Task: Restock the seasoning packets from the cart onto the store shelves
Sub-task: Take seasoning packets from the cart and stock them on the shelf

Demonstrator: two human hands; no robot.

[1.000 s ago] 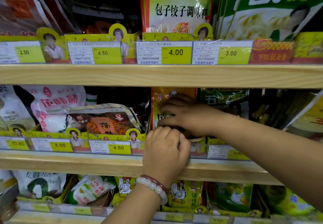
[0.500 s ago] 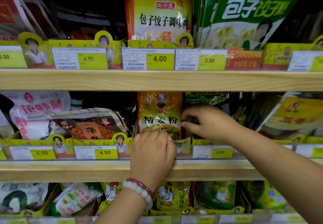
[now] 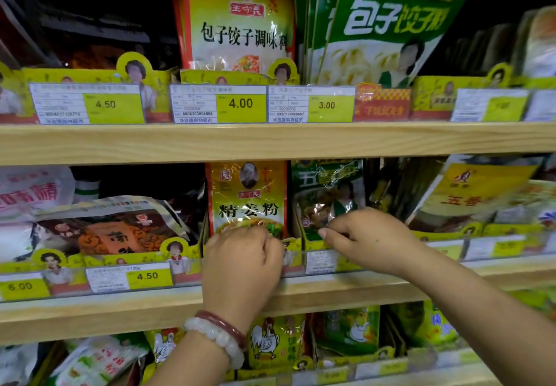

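A yellow seasoning packet with a red border stands upright in a yellow cardboard tray on the middle shelf. My left hand, with bead bracelets at the wrist, has its fingers curled over the packet's bottom edge at the tray front. Right of it stands a green packet in shiny wrap. My right hand is in front of the green packet's lower part, thumb and forefinger pinching at its lower left. What the fingertips of both hands hold is partly hidden.
Price tags line the top shelf under tall yellow and green packets. Orange and white packets lie left of my hands. Chicken-printed packets fill the bottom shelf. More yellow packets lean at the right.
My right hand has left the yellow packet and moved right to the green packet. The yellow packet now stands fully in view. My left hand has stayed at the tray front.
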